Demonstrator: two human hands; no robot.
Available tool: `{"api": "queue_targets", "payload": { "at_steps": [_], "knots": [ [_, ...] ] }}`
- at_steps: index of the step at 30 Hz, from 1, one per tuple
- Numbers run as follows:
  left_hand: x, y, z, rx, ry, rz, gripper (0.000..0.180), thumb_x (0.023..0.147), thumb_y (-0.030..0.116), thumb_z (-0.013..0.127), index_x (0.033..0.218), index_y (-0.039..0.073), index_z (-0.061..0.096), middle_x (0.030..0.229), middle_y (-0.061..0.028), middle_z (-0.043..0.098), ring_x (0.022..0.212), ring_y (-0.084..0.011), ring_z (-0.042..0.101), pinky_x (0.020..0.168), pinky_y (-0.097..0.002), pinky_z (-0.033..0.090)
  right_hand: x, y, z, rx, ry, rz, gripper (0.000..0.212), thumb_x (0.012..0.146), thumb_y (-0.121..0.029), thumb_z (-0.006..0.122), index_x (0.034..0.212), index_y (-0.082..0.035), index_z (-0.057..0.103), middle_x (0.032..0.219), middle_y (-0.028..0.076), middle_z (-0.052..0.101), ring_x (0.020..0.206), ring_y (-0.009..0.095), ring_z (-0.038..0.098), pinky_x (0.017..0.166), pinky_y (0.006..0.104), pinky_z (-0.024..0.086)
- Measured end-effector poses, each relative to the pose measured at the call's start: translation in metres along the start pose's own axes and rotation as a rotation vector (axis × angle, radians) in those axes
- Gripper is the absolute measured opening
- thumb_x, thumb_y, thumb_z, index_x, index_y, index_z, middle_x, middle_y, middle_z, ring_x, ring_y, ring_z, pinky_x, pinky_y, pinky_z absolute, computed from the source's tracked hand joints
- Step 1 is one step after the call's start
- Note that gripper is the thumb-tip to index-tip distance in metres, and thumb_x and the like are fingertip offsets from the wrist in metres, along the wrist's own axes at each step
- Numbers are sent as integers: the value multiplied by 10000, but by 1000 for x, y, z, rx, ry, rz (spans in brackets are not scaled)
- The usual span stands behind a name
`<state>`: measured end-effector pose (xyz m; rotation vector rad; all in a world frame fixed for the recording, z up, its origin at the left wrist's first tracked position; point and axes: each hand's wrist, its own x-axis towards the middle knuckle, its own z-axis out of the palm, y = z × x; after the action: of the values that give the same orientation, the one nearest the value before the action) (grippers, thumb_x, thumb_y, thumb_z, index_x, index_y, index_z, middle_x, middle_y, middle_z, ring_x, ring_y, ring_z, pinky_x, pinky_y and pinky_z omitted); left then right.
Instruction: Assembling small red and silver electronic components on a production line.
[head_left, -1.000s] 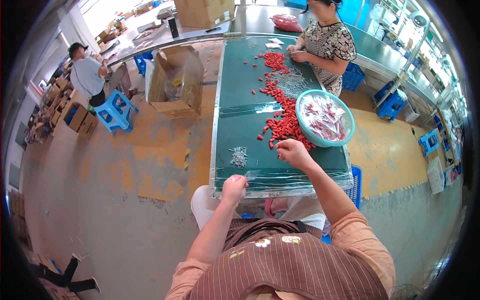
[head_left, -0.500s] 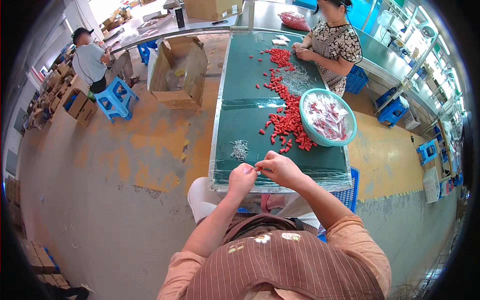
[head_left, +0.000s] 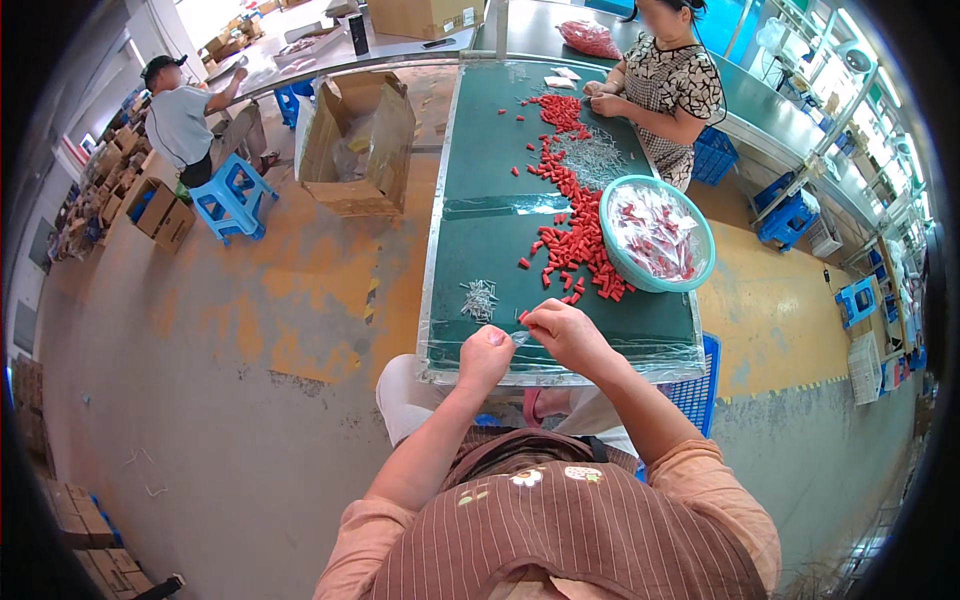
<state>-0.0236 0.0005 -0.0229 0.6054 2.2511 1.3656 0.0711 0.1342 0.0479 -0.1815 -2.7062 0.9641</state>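
Over the near edge of the green-topped table, my left hand is closed on a small clear plastic bag. My right hand is close beside it, fingers pinched, with a small red plastic plug at the fingertips and the bag's edge just below. Beyond my left hand lies a small pile of grey screws. A long heap of red plastic plugs runs up the table's middle. To its right stands a turquoise basin of filled clear bags with red pieces inside.
Across the table a co-worker handles something near another spread of screws. An open cardboard box stands left of the table. Another person sits on a blue stool at far left. A blue crate is below the table's right corner.
My right hand has shifted slightly up and right, apart from my left. The bag now shows between them, with the red plug above it. The seated person has reached out an arm.
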Motion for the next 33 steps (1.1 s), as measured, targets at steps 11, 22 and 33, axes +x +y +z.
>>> {"api": "queue_targets", "payload": {
  "at_steps": [11, 22, 33],
  "knots": [
    [-8, 7, 3, 40, -42, 45, 204, 756, 228, 614, 752, 25, 596, 660, -103, 603, 614, -178, 560, 590, -315, 452, 1, -21, -3, -462, -303, -120, 64, 710, -66, 565, 768, -61, 591, 778, 96, 582, 767, 262, 612, 640, 369, 495],
    [-8, 14, -3, 17, -69, 1, 178, 737, 201, 592, 749, 24, 603, 658, -106, 603, 611, -181, 562, 597, -320, 453, 6, -22, -15, -301, -251, -26, 97, 775, -107, 567, 852, -74, 614, 865, 115, 577, 816, 286, 596, 688, 379, 484],
    [-1, -9, -12, -23, -29, -94, 142, 730, 181, 617, 725, 39, 619, 617, -37, 604, 572, -113, 543, 560, -282, 441, 38, 54, 38, -201, -1, -97, 113, 742, -90, 575, 842, -54, 613, 891, 132, 570, 886, 317, 553, 741, 389, 468]
  ]
}}
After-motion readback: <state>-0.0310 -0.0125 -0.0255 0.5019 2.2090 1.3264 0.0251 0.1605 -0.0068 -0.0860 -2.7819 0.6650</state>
